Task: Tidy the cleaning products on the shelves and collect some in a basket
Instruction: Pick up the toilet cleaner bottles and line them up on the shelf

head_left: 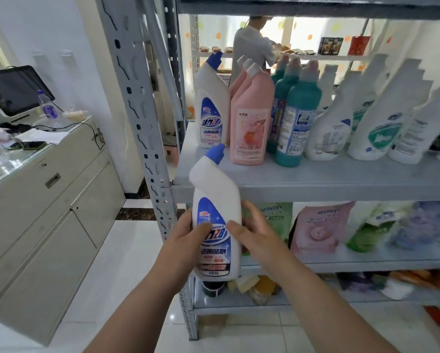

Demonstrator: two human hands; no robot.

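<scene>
White toilet-cleaner bottle [217, 197], angled blue cap, blue label, was upright in mid-air at the middle shelf [315, 179] front-left corner. Left hand [185, 238] and right hand [254, 233] both gripped it, thumbs across the label, fingers curled behind. Matching bottle [211, 110] stood on that shelf beside pink bottles [250, 123], teal bottles [298, 118], white sprayers [382, 118]. Steel upright [147, 123] close on its left; refill pouches [318, 230] behind the right hand
</scene>
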